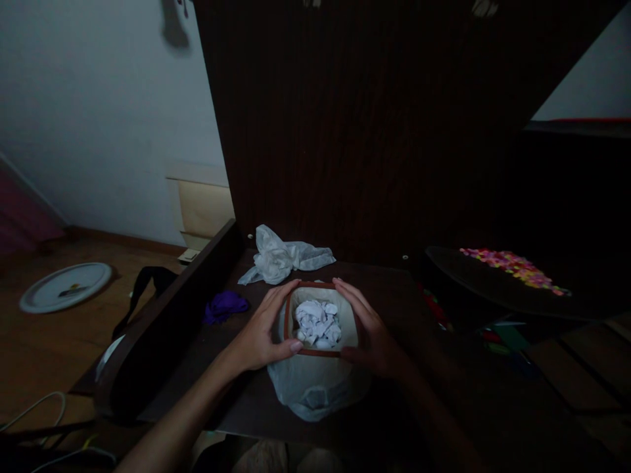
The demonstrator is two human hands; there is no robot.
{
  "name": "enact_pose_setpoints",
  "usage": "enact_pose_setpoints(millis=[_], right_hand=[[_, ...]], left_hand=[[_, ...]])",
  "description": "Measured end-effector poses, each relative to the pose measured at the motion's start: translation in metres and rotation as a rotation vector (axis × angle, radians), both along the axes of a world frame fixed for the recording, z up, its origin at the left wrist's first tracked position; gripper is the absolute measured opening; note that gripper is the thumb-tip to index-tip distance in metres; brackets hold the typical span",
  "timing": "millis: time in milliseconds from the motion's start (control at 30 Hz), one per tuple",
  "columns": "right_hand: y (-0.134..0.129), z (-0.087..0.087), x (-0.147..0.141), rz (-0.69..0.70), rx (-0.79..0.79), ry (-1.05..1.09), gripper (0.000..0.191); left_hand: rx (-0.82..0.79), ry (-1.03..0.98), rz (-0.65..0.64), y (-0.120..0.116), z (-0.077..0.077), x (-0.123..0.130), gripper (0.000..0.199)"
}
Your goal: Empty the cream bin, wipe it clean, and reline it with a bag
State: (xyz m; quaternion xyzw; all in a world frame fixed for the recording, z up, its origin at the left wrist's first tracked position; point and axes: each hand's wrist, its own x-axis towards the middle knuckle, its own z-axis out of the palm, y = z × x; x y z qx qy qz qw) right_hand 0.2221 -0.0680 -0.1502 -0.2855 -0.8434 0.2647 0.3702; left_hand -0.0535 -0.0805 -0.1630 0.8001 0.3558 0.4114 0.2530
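Note:
A small squarish waste bin with a brown rim stands on the dark desk in front of me, seen from above. A translucent white bin liner hangs down over its outside. Crumpled white paper lies inside. My left hand clasps the left side, its thumb on the near rim and its fingers along the far left corner. On the opposite side my right hand holds the bin the same way, dim in shadow. Behind them is a knotted white plastic bag.
Purple crumpled material sits left of the bin, near the desk's raised side panel. A dark panel rises behind. Colourful small pieces lie at right. A round white lid-like object is on the floor.

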Motion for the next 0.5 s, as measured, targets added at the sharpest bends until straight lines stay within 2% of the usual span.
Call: enact_pose_setpoints(millis=[200, 333, 367, 433, 500], right_hand=[[0.003, 0.000, -0.001, -0.042, -0.036, -0.041, 0.121], [0.004, -0.009, -0.009, -0.086, -0.114, 0.085, 0.123], [0.004, -0.011, -0.011, -0.096, -0.146, 0.109, 0.119], [0.003, -0.013, -0.014, -0.134, -0.178, 0.114, 0.110], [0.003, -0.012, -0.014, -0.182, -0.167, 0.104, 0.096]], left_hand=[[-0.027, 0.016, -0.005, 0.000, 0.000, -0.002, 0.097], [0.000, 0.082, -0.031, 0.020, 0.006, -0.023, 0.083], [0.006, 0.071, 0.046, 0.031, 0.005, -0.031, 0.077], [-0.013, 0.062, 0.289, 0.057, -0.002, -0.044, 0.069], [-0.057, 0.125, 0.460, 0.085, -0.013, -0.052, 0.072]])
